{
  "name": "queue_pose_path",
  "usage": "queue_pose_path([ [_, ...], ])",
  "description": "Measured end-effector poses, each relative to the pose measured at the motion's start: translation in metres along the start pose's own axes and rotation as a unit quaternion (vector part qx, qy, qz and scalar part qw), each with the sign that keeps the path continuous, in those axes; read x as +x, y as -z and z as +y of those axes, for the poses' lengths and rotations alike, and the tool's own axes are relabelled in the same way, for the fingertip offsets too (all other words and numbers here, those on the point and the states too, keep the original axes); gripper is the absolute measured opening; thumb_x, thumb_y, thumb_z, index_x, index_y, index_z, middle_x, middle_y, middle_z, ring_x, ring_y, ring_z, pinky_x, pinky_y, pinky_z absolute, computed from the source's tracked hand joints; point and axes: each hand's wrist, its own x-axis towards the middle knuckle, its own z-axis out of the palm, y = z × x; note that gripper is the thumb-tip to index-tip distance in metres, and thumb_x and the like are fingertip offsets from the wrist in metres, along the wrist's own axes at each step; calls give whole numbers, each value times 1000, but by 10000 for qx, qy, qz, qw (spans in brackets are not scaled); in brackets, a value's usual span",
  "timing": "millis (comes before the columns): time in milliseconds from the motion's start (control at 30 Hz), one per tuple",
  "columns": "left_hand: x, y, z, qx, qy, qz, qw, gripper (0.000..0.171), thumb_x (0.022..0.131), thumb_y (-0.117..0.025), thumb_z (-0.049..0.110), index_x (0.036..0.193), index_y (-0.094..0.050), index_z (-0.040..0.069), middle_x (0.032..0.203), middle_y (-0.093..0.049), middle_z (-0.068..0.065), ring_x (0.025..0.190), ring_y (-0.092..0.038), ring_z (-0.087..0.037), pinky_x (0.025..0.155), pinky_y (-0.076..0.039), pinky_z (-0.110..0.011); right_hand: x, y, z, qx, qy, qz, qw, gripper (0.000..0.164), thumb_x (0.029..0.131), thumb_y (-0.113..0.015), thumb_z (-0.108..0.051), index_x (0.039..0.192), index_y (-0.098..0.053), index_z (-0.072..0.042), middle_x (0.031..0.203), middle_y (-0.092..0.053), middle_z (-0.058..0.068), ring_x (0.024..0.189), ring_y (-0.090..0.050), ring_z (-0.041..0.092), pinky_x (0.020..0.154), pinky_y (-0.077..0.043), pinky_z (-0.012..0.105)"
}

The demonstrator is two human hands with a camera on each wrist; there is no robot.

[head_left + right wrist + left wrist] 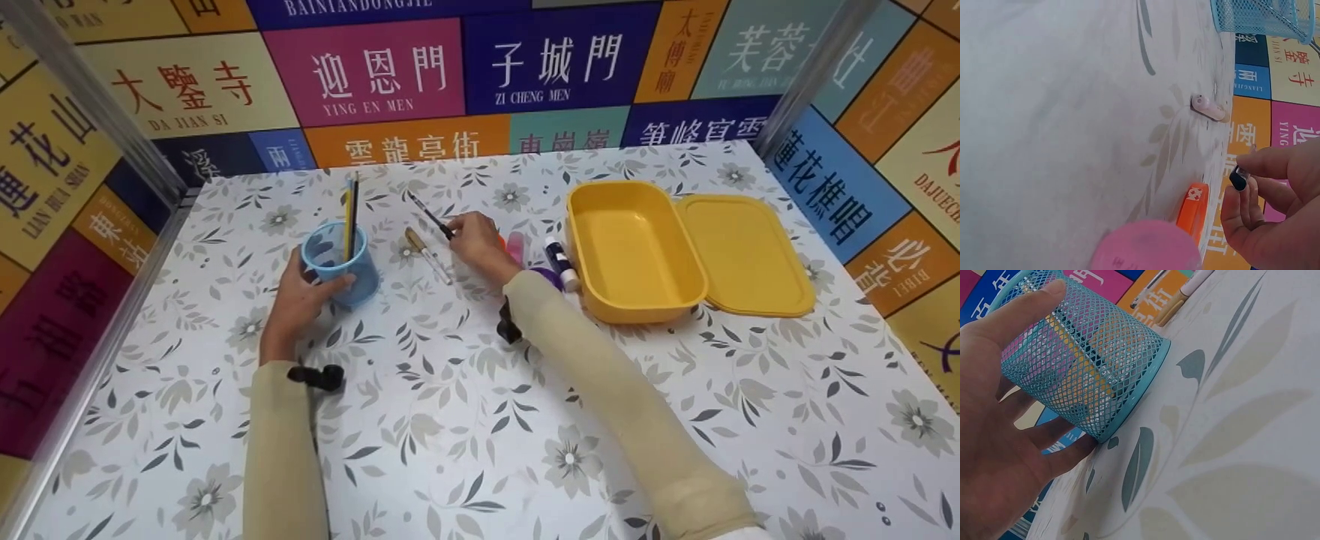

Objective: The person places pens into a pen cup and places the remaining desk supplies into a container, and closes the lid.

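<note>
On the floral tabletop [465, 465], left hand: Well left of the yellow plastic box [645, 311], a person's left hand [295, 301] grips the pen cup, thumb across its side.

Blue mesh pen cup [364, 281]: Left of the box, with a yellow pencil [347, 217] and a dark pencil [355, 214] inside. Likely light, stiff and easily tipped; a grip round the body should steady it and leave its mouth clear.

Glue stick [560, 262]: Dark blue and white, just beside the box's left wall, near a purple item [551, 275].

Yellow lid [750, 255]: Flat, just right of the box.

Gold-capped marker [429, 255]: Lying left of the box; judged smooth and apt to roll, best pinched mid-barrel.

Right hand: Left of the box, the right hand [478, 240] pinches a pen between thumb and fingers.

Slim pen [429, 214]: Left of the box, apparently raised, held by its end nearer the box. Probably light, rigid and slick; it could swivel, though this hold leaves the far end free.

Lettered wall [555, 64]: Beyond the box.
</note>
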Motion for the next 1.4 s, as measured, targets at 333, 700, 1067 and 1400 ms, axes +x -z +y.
queue_pose_path([
  [333,1,1,2,121,233,8,9997,100,80,-84,40,158,-22,29,164,-31,-2,154,-25,-26,127,-22,-48,-4,8,3,564,123,-143,9982,32,89,-61,-1,119,-72,-5,109,-72,14,96,-60,19,82,-48,26],
  [700,2,0,3,57,279,28,9996,100,80,-84,39,158,-23,30,164,-31,-2,153,-26,-27,127,-24,-49,-14,21,-9,1305,589,97,9897,17,93,-66,-9,108,-73,-7,103,-72,10,89,-64,15,74,-50,23],
  [1067,3,0,0,-10,298,30,9995,100,82,-83,31,159,-21,29,165,-29,-1,154,-24,-27,127,-23,-48,-22,25,-16,2161,1310,667,9652,18,95,-67,-15,111,-70,-7,103,-68,6,96,-63,15,83,-54,24],
  [1400,2,2,1,0,501,-18,9987,102,79,-85,42,158,-21,35,165,-29,1,154,-26,-27,127,-24,-49,-29,34,-41,3058,1673,1131,9304,27,94,-69,-11,119,-61,-7,110,-65,11,98,-68,18,85,-59,27],
])
